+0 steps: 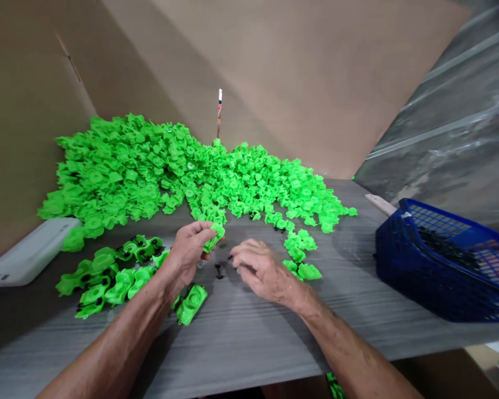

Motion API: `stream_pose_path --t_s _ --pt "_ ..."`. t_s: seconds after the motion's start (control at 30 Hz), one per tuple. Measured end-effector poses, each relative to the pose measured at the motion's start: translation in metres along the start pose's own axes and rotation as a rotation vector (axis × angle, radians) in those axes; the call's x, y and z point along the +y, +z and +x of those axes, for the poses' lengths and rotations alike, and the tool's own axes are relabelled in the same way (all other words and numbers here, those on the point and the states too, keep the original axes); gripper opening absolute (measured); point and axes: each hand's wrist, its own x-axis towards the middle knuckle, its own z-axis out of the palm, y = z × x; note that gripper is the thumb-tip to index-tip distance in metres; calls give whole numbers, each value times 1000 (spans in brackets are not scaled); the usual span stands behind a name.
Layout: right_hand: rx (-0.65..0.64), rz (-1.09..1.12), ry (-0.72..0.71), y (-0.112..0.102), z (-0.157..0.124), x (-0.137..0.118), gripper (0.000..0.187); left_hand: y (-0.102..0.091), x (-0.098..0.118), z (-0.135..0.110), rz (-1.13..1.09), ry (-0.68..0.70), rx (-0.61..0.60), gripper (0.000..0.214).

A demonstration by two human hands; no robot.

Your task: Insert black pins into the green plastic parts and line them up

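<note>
My left hand (188,247) is closed around a small bright green plastic part (214,235), held just above the grey table (249,332). My right hand (260,269) reaches toward it with fingers curled in a pinch on a tiny black piece (230,257). Another small black piece (219,271) lies on the table between my hands. A large heap of the same green parts (183,172) fills the back of the table. A smaller group of green parts with black pieces on them (116,274) lies left of my left wrist.
A blue mesh basket (441,260) with dark small pieces stands at the right edge. A white flat device (29,252) lies at the left. Cardboard walls (295,83) rise behind the heap, plastic sheeting (453,138) at the right. A few green parts (301,257) lie right of my right hand.
</note>
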Motion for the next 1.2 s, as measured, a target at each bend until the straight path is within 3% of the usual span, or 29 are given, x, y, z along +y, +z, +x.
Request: stream_pose_path --t_s 0.13,0.23,0.43,0.6,0.87,1.03,1.2 --pt "332 62 52 -14 4 0 14 4 -4 -3 43 -37 -111 38" --pt "427 152 49 -11 6 -5 11 7 -8 -5 65 -45 -213 37" --pt "377 213 44 -1 7 -7 13 9 -9 -10 45 -45 -328 32" --pt "398 206 37 -1 7 -6 13 9 -6 -12 17 -63 -354 30" --pt "377 164 24 -3 8 -8 15 9 -8 -11 53 -56 -347 39" --pt "377 133 9 -2 7 -8 15 11 -8 -13 15 -67 -291 31" --pt "381 113 -10 1 6 -9 17 12 -18 -10 -7 64 -360 31"
